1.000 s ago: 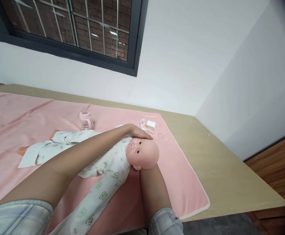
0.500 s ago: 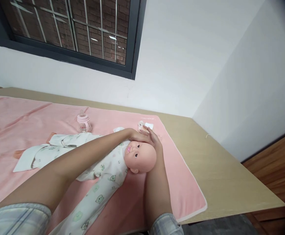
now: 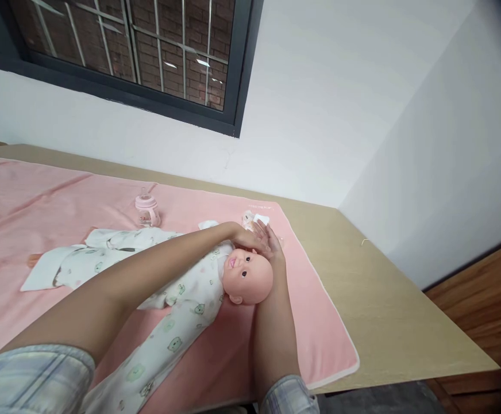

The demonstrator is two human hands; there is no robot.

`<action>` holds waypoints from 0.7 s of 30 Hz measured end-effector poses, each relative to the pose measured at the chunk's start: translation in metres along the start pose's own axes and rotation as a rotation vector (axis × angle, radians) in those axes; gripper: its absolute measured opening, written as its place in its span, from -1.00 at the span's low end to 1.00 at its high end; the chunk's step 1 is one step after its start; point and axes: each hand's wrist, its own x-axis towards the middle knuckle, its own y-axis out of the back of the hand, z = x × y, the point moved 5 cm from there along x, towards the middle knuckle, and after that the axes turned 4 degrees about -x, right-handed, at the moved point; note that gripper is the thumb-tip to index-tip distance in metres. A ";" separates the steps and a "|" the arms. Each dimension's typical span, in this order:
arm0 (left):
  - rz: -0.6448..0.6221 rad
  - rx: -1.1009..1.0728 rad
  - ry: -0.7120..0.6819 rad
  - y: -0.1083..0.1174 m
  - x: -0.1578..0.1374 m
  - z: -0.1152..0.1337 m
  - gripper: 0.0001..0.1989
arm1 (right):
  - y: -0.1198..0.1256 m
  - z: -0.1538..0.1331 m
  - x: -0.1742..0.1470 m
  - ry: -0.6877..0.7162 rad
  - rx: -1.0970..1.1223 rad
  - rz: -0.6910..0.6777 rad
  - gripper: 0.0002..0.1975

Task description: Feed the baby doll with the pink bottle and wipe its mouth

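A baby doll (image 3: 250, 277) lies face up on a pink blanket, dressed in white clothes with green animal prints (image 3: 201, 287). Its bald head points right and its legs point left. My left forearm crosses over the doll's body. At the far side of its head, my left hand (image 3: 250, 238) rests by the ear with fingers stretched out. My right hand (image 3: 273, 237) reaches around the crown to the same side, its fingers extended and meeting my left fingers. The fingertips partly overlap, so exact contact there is hard to see.
A pink baby bottle (image 3: 147, 211) stands on the blanket (image 3: 315, 322) beyond the doll. Past my hands lies a small clear packet with a white piece (image 3: 261, 219). The wooden tabletop (image 3: 380, 310) meets a white wall below a barred window (image 3: 147, 52).
My left fingers have slid slightly toward the near side, by the doll's ear, and the ear now shows. The head has shifted a little. The whole view has moved slightly.
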 end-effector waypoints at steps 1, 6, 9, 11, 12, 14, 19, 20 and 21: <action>-0.034 0.014 0.039 0.002 -0.003 0.000 -0.52 | -0.001 0.000 -0.001 -0.012 -0.001 0.013 -0.65; 0.023 0.112 0.084 0.019 -0.034 0.013 -0.47 | -0.005 -0.002 -0.005 -0.015 0.098 0.014 -0.70; 0.109 0.048 -0.036 0.024 -0.061 0.030 -0.43 | -0.002 -0.004 -0.004 0.019 0.185 0.028 -0.70; 0.121 -0.066 -0.131 0.023 -0.077 0.042 -0.39 | 0.001 -0.005 -0.003 0.041 0.201 0.033 -0.68; 0.140 -0.115 -0.173 0.022 -0.084 0.048 -0.38 | 0.002 -0.006 -0.003 0.049 0.199 0.031 -0.67; 0.205 -0.182 -0.244 0.022 -0.097 0.056 -0.38 | 0.003 -0.008 -0.005 0.058 0.183 0.038 -0.66; 0.317 -0.256 -0.259 0.022 -0.115 0.054 -0.40 | -0.004 -0.033 -0.023 0.144 0.099 0.042 -0.67; 0.338 -0.293 -0.257 0.023 -0.118 0.051 -0.40 | -0.008 -0.042 -0.028 0.180 0.081 0.029 -0.67; 0.361 -0.352 -0.264 0.024 -0.120 0.048 -0.41 | -0.012 -0.052 -0.034 0.218 0.065 0.016 -0.65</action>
